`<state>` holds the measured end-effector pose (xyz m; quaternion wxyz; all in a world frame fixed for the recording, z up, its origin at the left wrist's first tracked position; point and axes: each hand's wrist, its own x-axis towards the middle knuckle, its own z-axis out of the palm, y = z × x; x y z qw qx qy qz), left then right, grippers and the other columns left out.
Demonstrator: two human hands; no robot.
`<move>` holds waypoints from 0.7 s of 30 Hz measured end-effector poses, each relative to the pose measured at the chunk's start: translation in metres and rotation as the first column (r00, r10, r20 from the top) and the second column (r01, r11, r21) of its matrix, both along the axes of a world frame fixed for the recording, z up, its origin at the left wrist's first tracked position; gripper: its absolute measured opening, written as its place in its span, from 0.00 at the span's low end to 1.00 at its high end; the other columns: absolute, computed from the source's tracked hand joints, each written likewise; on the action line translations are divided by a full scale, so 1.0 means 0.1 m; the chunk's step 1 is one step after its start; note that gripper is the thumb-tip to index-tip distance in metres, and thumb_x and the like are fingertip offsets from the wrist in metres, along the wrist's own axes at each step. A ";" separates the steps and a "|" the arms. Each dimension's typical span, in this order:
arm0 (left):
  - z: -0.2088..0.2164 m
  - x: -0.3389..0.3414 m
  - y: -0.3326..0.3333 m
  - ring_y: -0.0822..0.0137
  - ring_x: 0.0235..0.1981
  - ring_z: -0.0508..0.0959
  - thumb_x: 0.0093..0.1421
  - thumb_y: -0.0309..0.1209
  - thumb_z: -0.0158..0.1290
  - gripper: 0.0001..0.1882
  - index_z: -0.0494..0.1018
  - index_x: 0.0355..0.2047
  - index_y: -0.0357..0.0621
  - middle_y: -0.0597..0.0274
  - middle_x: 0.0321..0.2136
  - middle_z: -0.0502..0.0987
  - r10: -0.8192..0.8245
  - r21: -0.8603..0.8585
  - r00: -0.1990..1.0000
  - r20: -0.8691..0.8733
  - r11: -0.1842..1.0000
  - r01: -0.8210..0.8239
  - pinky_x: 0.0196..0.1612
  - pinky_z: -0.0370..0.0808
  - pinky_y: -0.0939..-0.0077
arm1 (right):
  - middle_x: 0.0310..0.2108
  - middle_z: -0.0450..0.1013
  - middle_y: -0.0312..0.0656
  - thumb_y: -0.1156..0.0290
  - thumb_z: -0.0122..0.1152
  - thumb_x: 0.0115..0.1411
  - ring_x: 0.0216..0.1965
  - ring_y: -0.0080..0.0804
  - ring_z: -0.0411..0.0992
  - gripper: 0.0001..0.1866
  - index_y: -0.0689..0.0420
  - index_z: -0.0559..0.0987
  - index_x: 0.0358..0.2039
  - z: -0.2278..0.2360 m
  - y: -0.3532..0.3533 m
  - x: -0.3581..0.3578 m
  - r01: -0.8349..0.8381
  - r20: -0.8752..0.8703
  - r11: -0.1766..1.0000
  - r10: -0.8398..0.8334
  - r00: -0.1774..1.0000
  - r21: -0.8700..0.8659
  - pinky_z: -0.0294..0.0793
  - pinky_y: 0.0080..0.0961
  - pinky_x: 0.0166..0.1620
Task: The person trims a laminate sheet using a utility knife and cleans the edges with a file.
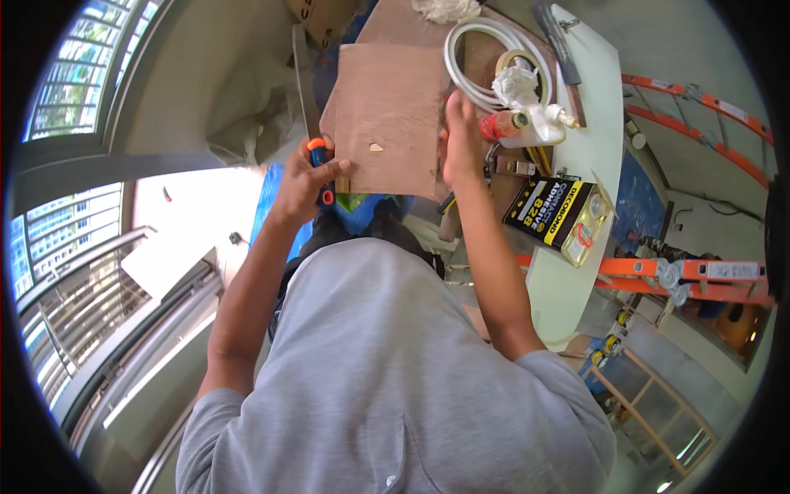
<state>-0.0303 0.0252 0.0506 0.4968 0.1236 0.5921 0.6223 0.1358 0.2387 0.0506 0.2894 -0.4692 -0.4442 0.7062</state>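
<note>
In my left hand [308, 181] is a handsaw with a long grey blade [303, 78] pointing away from me and a blue and orange handle [318, 152]. The fingers wrap the handle, while the thumb reaches onto the lower left edge of a brown wooden board [387, 99]. A small pale chipped spot [376, 147] marks the board's face. Along the board's right edge lies my right hand [462, 144], its fingers stretched out and pointing away; part of the thumb side is hidden. The blade's teeth are too small to make out.
Right of the board, a worktable [594, 74] bears a white coil [461, 49], a tape roll [514, 62], a white squeeze bottle [543, 125], a red bottle [500, 125] and a black-and-yellow adhesive tin [547, 212]. Orange ladders [699, 99] stand farther right, windows [86, 70] at left.
</note>
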 end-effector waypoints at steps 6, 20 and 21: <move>0.20 -0.08 0.14 0.73 0.38 0.79 0.61 0.22 0.66 0.18 0.68 0.45 0.45 0.64 0.39 0.77 0.069 0.164 0.994 0.081 0.983 -0.081 0.43 0.77 0.73 | 0.49 0.79 0.42 0.59 0.81 0.57 0.43 0.23 0.75 0.35 0.66 0.76 0.58 -0.01 -0.72 0.23 -0.089 0.222 0.791 -0.061 0.973 0.606 0.77 0.26 0.46; 0.26 -0.19 0.26 0.77 0.35 0.74 0.58 0.19 0.67 0.19 0.69 0.42 0.46 0.71 0.34 0.73 0.103 0.219 0.993 -0.049 0.972 -0.090 0.41 0.72 0.78 | 0.26 0.78 0.39 0.54 0.64 0.72 0.27 0.24 0.75 0.23 0.61 0.79 0.28 -0.02 -0.74 0.38 0.272 0.203 0.755 -0.470 0.859 0.597 0.74 0.24 0.33; 0.32 -0.19 0.29 0.77 0.35 0.74 0.59 0.19 0.67 0.19 0.69 0.42 0.47 0.70 0.34 0.73 0.124 0.238 0.992 -0.014 0.964 -0.117 0.40 0.71 0.79 | 0.25 0.77 0.39 0.52 0.62 0.73 0.27 0.25 0.75 0.24 0.61 0.78 0.27 -0.07 -0.70 0.47 0.360 0.153 0.772 -0.501 0.852 0.523 0.74 0.24 0.33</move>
